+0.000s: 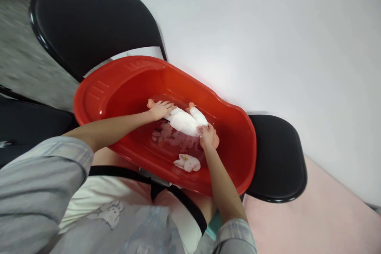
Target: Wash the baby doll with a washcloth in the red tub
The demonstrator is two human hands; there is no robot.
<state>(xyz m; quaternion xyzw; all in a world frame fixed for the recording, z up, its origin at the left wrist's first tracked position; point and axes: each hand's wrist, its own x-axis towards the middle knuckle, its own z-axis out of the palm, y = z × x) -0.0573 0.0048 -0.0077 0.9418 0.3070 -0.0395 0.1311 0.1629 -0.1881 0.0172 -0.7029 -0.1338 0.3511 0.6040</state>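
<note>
A baby doll (pixel 183 122) with a white cloth body lies in a red baby bath (pixel 235 154), its head toward the right and partly hidden by my right hand. My left hand (pixel 162 110) rests on the doll's legs, fingers stretched out flat; a foot sticks out beyond it. At the doll's neck, my right hand (pixel 207 131) has its fingertips pinched on the white fabric. One doll arm points up and away from me. Nearer to me in the bath is a crumpled pale cloth (pixel 187 162) with small yellow marks. Shallow water seems to cover the bottom, where printed figures show.
The bath stands across two black chairs, one with its seat (pixel 95 24) at the left and one (pixel 276 158) at the right. A white wall (pixel 268 39) rises behind. Pink flooring or matting (pixel 312 210) lies at the lower right. My lap is against the near rim.
</note>
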